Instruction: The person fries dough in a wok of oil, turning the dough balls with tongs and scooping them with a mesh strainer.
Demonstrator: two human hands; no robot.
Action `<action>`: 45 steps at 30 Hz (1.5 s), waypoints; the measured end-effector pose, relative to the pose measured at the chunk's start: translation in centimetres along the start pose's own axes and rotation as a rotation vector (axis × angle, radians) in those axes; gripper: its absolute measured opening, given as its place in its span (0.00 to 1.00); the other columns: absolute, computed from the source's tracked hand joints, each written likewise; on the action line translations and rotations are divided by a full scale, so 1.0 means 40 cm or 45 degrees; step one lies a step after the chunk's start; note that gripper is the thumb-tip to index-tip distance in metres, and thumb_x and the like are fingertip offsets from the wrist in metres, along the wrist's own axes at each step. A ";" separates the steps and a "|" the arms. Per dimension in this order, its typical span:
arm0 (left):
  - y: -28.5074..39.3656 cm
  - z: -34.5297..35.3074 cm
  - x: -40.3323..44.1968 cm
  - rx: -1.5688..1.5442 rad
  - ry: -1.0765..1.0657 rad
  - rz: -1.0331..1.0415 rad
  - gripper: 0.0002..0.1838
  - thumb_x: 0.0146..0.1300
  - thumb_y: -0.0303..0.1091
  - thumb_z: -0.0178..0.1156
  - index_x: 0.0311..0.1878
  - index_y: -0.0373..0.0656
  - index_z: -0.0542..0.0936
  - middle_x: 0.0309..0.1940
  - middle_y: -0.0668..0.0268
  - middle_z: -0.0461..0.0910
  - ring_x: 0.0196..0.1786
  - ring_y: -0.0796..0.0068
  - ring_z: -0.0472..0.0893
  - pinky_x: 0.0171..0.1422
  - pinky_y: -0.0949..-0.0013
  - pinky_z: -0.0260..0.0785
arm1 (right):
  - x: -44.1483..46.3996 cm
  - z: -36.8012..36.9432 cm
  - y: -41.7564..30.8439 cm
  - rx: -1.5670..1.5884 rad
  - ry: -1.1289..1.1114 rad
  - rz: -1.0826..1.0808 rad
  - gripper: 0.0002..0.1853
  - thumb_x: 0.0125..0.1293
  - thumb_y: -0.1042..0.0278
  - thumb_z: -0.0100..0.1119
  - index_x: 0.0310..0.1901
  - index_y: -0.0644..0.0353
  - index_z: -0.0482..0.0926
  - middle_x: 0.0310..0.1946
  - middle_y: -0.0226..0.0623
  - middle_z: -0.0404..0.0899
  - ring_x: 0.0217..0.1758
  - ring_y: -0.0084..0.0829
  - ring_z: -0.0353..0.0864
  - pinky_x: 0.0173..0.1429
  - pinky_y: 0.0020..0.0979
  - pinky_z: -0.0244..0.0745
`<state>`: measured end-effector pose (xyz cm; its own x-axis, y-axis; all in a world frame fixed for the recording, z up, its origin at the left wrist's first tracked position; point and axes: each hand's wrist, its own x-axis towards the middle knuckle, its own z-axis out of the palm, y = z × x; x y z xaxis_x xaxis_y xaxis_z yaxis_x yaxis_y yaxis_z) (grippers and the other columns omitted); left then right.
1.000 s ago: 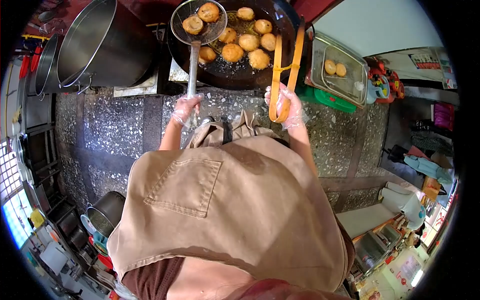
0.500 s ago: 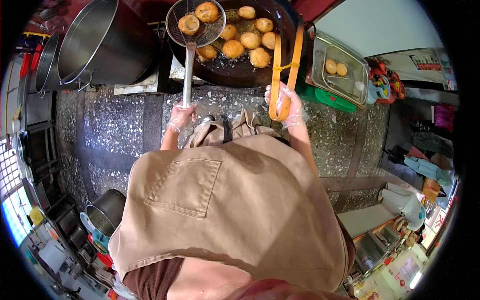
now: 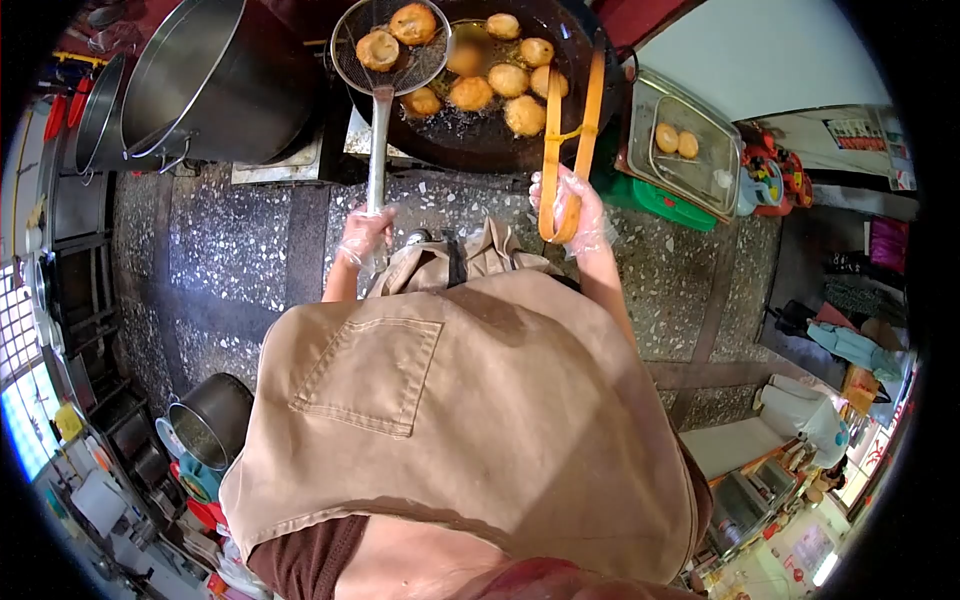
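A strainer [image 3: 381, 110] was gripped by the left hand [image 3: 367, 230], tongs [image 3: 552, 140] by the right hand [image 3: 583, 212]; fried balls [image 3: 378, 49] beyond the left grip could have been spilled by tilting.

"What's underfoot?"
"A grey terrazzo floor [image 3: 225, 240] speckled with white chips, crossed by dark bands [image 3: 312, 235]."
"And light?"
"A bright, gridded window [image 3: 14, 322] at far left; a glowing white tube lamp [image 3: 826, 569] at lower right."
"Any colour?"
"A dark red wall [image 3: 645, 22] up top."

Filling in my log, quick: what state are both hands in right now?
Left hand: closed, holding the strainer.
Right hand: closed, holding the tongs.
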<state>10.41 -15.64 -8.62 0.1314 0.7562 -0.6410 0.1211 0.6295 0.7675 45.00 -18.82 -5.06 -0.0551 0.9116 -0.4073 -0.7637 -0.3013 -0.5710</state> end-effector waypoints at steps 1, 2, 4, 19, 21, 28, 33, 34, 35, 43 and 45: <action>-0.001 0.001 -0.001 0.001 -0.003 0.001 0.11 0.56 0.35 0.65 0.31 0.39 0.73 0.16 0.70 0.72 0.16 0.81 0.71 0.19 0.76 0.65 | -0.001 0.000 -0.001 -0.003 -0.005 -0.004 0.27 0.58 0.61 0.53 0.56 0.68 0.65 0.43 0.50 0.75 0.42 0.41 0.77 0.48 0.40 0.75; -0.002 0.002 -0.003 -0.024 -0.004 0.020 0.11 0.56 0.35 0.65 0.31 0.39 0.73 0.17 0.70 0.72 0.16 0.81 0.71 0.19 0.76 0.65 | -0.003 0.002 -0.002 -0.004 -0.004 -0.007 0.27 0.58 0.61 0.53 0.56 0.68 0.65 0.43 0.50 0.75 0.42 0.41 0.77 0.48 0.40 0.75; -0.005 0.003 -0.002 -0.052 -0.005 0.040 0.12 0.56 0.35 0.65 0.31 0.39 0.73 0.17 0.69 0.72 0.16 0.81 0.71 0.19 0.76 0.65 | -0.006 0.008 -0.005 -0.017 0.021 -0.014 0.27 0.58 0.61 0.53 0.56 0.68 0.65 0.42 0.49 0.75 0.41 0.42 0.78 0.47 0.40 0.75; 0.007 0.014 -0.013 -0.160 0.016 0.005 0.09 0.57 0.33 0.63 0.30 0.39 0.74 0.16 0.70 0.71 0.16 0.81 0.70 0.18 0.76 0.64 | 0.018 0.012 0.002 0.025 -0.030 0.044 0.24 0.59 0.61 0.53 0.54 0.67 0.67 0.41 0.48 0.76 0.41 0.41 0.77 0.48 0.38 0.74; 0.008 0.013 -0.012 -0.137 0.029 -0.001 0.09 0.57 0.33 0.63 0.29 0.39 0.75 0.16 0.70 0.71 0.16 0.81 0.70 0.18 0.76 0.64 | 0.020 0.014 0.004 0.024 -0.034 0.054 0.24 0.60 0.61 0.53 0.54 0.67 0.67 0.41 0.48 0.76 0.41 0.40 0.77 0.48 0.38 0.74; -0.006 0.012 -0.003 -0.152 0.015 0.044 0.10 0.57 0.33 0.64 0.29 0.38 0.74 0.16 0.70 0.71 0.16 0.82 0.69 0.19 0.76 0.64 | 0.014 0.024 -0.001 0.007 -0.012 0.063 0.24 0.60 0.60 0.52 0.54 0.67 0.68 0.41 0.47 0.76 0.41 0.40 0.78 0.48 0.38 0.74; -0.008 0.013 0.001 -0.146 0.022 0.053 0.11 0.57 0.33 0.64 0.28 0.39 0.73 0.16 0.70 0.71 0.16 0.81 0.69 0.19 0.76 0.64 | 0.010 0.040 -0.008 -0.010 -0.012 0.063 0.23 0.60 0.61 0.53 0.53 0.65 0.68 0.40 0.44 0.76 0.40 0.37 0.78 0.47 0.36 0.75; -0.009 0.012 0.001 -0.146 0.022 0.053 0.11 0.57 0.33 0.64 0.28 0.39 0.73 0.16 0.70 0.71 0.16 0.81 0.69 0.19 0.76 0.64 | 0.009 0.047 -0.010 -0.003 -0.011 0.071 0.22 0.59 0.61 0.55 0.52 0.64 0.68 0.38 0.41 0.76 0.38 0.35 0.79 0.45 0.34 0.76; -0.009 0.012 0.002 -0.145 0.021 0.056 0.11 0.57 0.33 0.64 0.29 0.39 0.73 0.16 0.70 0.71 0.16 0.81 0.69 0.19 0.76 0.64 | 0.009 0.046 -0.010 -0.003 -0.011 0.072 0.22 0.59 0.61 0.55 0.52 0.64 0.68 0.38 0.41 0.76 0.38 0.35 0.79 0.45 0.34 0.76; -0.001 0.020 -0.003 -0.146 0.060 0.042 0.11 0.57 0.33 0.64 0.26 0.39 0.73 0.15 0.70 0.71 0.16 0.81 0.69 0.19 0.76 0.64 | 0.016 0.029 -0.008 -0.012 -0.015 0.076 0.22 0.59 0.61 0.54 0.52 0.64 0.69 0.38 0.41 0.76 0.38 0.35 0.78 0.46 0.34 0.76; -0.011 0.015 0.001 -0.164 0.020 0.031 0.10 0.56 0.35 0.64 0.29 0.41 0.73 0.16 0.71 0.71 0.16 0.82 0.69 0.18 0.77 0.63 | 0.015 0.029 -0.007 -0.015 -0.011 0.074 0.22 0.59 0.61 0.55 0.52 0.64 0.69 0.38 0.41 0.76 0.39 0.35 0.78 0.46 0.34 0.76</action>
<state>10.96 -15.98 -8.99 0.1172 0.7738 -0.6224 -0.0095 0.6276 0.7785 44.43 -17.87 -4.31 -0.1050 0.8949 -0.4338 -0.7513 -0.3572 -0.5549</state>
